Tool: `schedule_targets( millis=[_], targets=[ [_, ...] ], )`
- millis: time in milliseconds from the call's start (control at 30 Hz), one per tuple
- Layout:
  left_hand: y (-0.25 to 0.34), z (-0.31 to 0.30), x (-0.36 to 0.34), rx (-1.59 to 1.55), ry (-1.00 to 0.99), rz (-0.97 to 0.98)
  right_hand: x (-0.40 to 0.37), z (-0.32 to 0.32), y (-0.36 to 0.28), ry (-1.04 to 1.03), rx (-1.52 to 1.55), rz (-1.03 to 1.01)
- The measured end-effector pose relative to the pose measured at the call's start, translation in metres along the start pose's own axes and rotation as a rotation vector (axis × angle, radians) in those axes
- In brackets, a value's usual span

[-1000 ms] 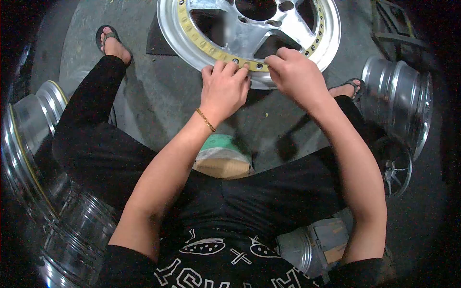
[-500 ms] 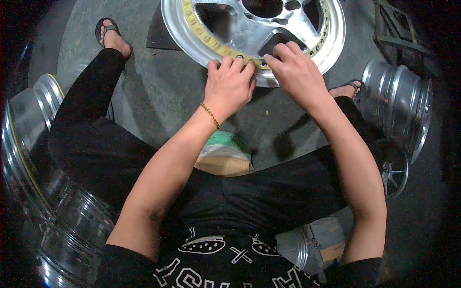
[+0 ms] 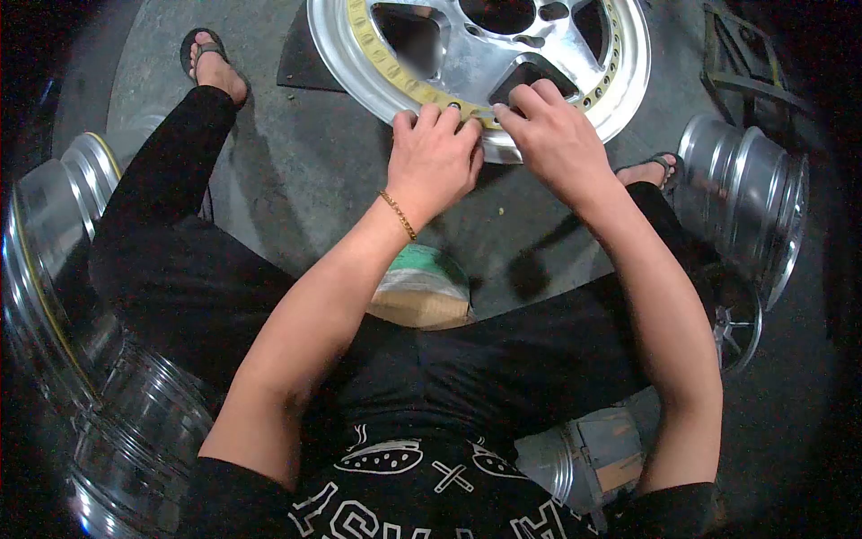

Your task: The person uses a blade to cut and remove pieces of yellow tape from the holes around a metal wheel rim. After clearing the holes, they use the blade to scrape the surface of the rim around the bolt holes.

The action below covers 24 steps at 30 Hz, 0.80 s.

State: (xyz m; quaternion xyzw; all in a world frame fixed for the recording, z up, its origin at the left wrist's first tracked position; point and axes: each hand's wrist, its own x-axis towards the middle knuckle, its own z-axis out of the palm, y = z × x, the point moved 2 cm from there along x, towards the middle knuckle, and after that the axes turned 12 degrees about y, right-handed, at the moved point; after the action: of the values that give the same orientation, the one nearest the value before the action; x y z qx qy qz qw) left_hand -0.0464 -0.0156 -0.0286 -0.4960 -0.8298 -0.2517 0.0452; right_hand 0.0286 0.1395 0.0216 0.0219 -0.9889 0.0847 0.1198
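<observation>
A silver wheel rim (image 3: pixel 332 76) lies at the top of the view, its outer ring partly covered by yellow tape (image 3: pixel 384 67). My left hand (image 3: pixel 434 153) rests over the near edge, its bent fingers apart and their tips on the taped ring. Just to its right, my right hand (image 3: pixel 558 135) is closed, with thumb and fingertips bunched at the ring. What lies in that pinch is too small to make out. Along the ring's right side, a row of dark bolt holes (image 3: pixel 614 54) shows.
More silver rims stand at the left (image 3: pixel 40 260) and right (image 3: pixel 745 198). A smaller wheel (image 3: pixel 738 328) sits below the right one. Between my legs is a round seat with a green edge (image 3: pixel 429 262). A black mat (image 3: pixel 310 63) lies beneath the rim, and a metal frame (image 3: pixel 750 54) is behind it.
The wheel rim and my left hand appear slightly further right in view. My right hand keeps nearly the same place and its bunched pose.
</observation>
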Motion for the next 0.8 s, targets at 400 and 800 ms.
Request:
schedule_targets(
  millis=[400, 800],
  targets=[
    [-0.0007, 0.0003, 0.0011, 0.005, -0.062, -0.023, 0.0058, -0.0017, -0.0012, 0.039, -0.038, -0.054],
    [-0.0008, -0.0001, 0.0014, 0.001, -0.069, -0.036, 0.0078, 0.0, -0.0009, 0.066, -0.051, -0.08]
  ],
)
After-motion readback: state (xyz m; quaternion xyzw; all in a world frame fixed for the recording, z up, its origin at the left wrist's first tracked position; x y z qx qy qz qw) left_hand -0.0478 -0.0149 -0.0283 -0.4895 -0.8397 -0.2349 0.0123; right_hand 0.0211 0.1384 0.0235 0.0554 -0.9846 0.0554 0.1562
